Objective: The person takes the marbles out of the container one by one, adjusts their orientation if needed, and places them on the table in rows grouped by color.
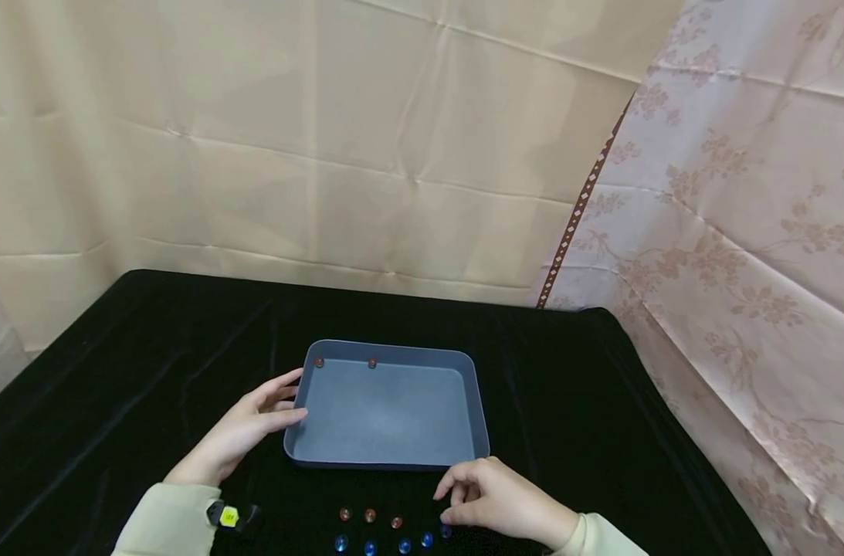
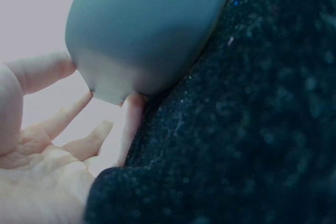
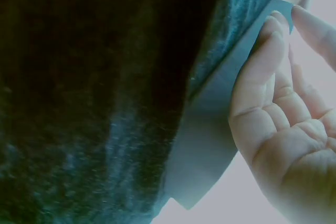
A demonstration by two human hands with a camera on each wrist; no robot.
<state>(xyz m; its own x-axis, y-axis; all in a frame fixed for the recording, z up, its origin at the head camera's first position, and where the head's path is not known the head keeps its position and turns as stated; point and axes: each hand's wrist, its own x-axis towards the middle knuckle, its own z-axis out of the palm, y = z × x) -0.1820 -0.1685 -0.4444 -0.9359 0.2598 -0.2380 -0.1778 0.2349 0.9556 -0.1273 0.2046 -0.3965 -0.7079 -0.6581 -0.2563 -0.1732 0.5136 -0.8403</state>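
My left hand (image 1: 244,428) holds the left side of a blue-grey rectangular tray (image 1: 473,394), its thumb over the rim. In the left wrist view, fingertips touch the outer wall of the tray (image 2: 142,30). Two reddish-brown marbles, one near the back left corner (image 1: 320,362) and another (image 1: 372,363) along the back wall, lie in the tray. My right hand (image 1: 494,498) is low in front of the tray's right corner, thumb and forefinger apart, over a blue marble (image 1: 445,531). No object shows between those fingertips.
In front of the tray, three orange-red marbles (image 1: 370,516) form a row on the black cloth (image 1: 150,371). Nearer still is a row of several blue marbles (image 1: 404,546). A beige curtain (image 1: 255,154) hangs behind the table, a floral one (image 1: 734,232) on the right.
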